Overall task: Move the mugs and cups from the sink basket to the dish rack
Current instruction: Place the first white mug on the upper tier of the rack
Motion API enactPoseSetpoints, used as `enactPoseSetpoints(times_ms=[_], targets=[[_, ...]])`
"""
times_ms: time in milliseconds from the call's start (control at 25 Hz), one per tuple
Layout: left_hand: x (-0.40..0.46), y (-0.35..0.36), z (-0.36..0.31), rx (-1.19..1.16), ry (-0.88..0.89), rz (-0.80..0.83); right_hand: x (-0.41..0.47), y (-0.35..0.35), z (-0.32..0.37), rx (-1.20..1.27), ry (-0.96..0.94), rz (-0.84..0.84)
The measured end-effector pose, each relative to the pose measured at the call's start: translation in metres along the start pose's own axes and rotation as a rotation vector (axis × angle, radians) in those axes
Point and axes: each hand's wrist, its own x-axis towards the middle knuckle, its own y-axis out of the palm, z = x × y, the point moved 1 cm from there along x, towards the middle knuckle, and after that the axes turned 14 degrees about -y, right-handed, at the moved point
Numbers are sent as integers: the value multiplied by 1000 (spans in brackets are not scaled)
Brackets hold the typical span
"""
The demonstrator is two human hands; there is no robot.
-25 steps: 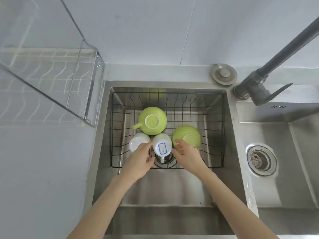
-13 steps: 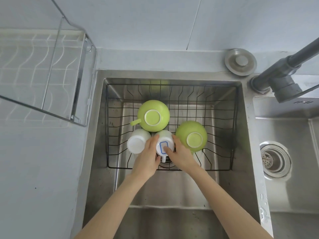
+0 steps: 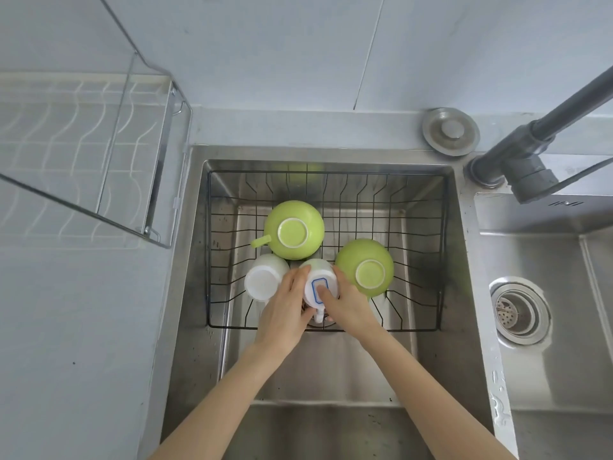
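Head cam, only view here: four pieces sit upside down in the black wire sink basket (image 3: 441, 254), two green and two white. One green mug (image 3: 294, 229) sits at about 11 o'clock in the basket with its handle poking out toward 9, and the other green cup (image 3: 365, 265) is over at 3 o'clock. A plain white cup (image 3: 263, 278) is at 8 o'clock, and just beside it, near 6 o'clock, is the white mug with the blue label (image 3: 320, 280) on its base. Both hands are wrapped on that labelled mug: the left hand (image 3: 287, 313) grips its 9 o'clock side with fingers curled over the top edge, and the right hand (image 3: 350, 305) clasps the 3 o'clock side, thumb resting on the label. Its handle sticks out toward 6, between the two palms. The dish rack (image 3: 99, 144) is off at 10 o'clock on the counter, well apart from the basket.
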Motion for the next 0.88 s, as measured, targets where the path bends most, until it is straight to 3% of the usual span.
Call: enactPoseSetpoints(times_ms=[320, 560, 680, 880], targets=[[-42, -36, -3, -201, 227, 68, -65, -26, 31, -13, -162, 48], [-92, -63, -7, -287, 336, -31, -128, -50, 63, -154, -363, 180], [-117, -70, -9, -328, 335, -53, -156, -53, 71, -328, -503, 123], [-158, -72, -3, -351, 315, -151, -180, -41, 63, -363, -671, 36]])
